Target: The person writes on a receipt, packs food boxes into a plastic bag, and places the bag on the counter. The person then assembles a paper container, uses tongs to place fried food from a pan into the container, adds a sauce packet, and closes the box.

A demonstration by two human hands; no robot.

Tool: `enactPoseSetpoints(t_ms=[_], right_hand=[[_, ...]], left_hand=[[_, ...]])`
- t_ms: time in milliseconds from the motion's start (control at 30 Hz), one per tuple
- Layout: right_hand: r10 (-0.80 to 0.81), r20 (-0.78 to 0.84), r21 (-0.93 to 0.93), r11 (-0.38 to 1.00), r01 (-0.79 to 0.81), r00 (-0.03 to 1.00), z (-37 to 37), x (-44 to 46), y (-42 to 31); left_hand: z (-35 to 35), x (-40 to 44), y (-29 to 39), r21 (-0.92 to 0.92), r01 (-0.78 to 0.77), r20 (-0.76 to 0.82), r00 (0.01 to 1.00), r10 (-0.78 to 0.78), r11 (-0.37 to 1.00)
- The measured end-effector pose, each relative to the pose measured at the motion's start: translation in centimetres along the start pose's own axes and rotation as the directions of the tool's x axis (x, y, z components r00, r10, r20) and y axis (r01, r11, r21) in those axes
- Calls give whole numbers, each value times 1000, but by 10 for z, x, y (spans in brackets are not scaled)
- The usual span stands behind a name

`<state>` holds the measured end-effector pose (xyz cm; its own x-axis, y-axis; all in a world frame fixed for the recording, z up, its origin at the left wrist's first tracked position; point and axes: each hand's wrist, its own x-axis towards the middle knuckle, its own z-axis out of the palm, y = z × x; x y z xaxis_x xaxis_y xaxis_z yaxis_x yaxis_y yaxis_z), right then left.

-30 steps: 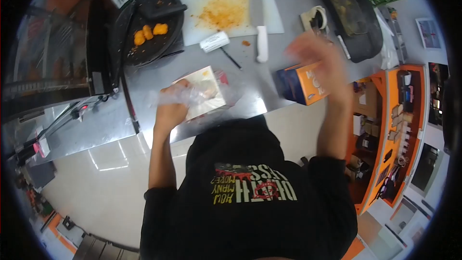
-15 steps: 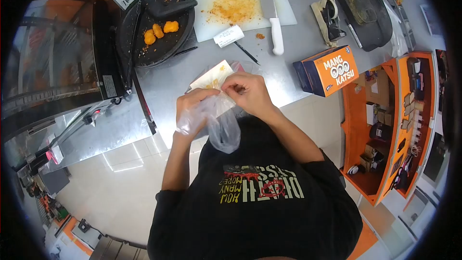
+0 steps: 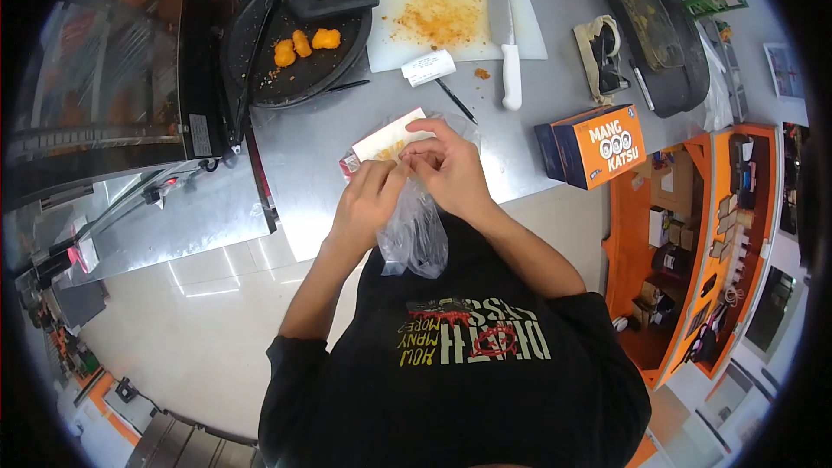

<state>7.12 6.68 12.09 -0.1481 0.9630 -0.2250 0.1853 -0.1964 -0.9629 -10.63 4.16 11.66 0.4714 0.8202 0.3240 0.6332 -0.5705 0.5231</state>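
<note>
Both hands meet over the near edge of the metal counter, at a clear plastic bag (image 3: 412, 238) that hangs down in front of my shirt. My left hand (image 3: 368, 199) has its fingers closed in a pinch on the bag from the left. From the right, my right hand (image 3: 451, 172) pinches the bag too, its fingertips touching those of the left. Just beyond the fingers a small white and red box (image 3: 394, 136) with yellow print shows, with clear plastic around it. My hands hide part of the box and the gathered plastic.
A black round pan (image 3: 338, 61) with fried pieces (image 3: 327, 39) and tongs lies back left. Beside it are a crumb-covered cutting board (image 3: 381, 52), a knife (image 3: 511, 78), a paper label (image 3: 428, 68) and a pen (image 3: 456, 101). An orange box (image 3: 598, 147) stands right, below a black tray (image 3: 685, 91).
My left hand has let its loose plastic drop and come in to pinch beside the right. The bag now hangs below both hands. The whole view has shifted slightly.
</note>
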Motion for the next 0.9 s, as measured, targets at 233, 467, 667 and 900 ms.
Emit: enactPoseSetpoints(t_ms=[233,467,667,900], right_hand=[[-229,89,-69,970,235,969,1,2,11],[-548,156,-300,766,568,822,-7,-5,27],[-422,5,-169,893,417,907,-4,-9,29],[-342,-29,-4,940,342,939,-7,-10,32]], left_hand=[[-10,3,0,60,-2,40,999,-1,998],[-20,20,-9,-470,475,205,878,-432,744],[25,1,8,-882,315,-51,675,-736,350],[41,-18,14,-798,373,-102,690,-716,473]])
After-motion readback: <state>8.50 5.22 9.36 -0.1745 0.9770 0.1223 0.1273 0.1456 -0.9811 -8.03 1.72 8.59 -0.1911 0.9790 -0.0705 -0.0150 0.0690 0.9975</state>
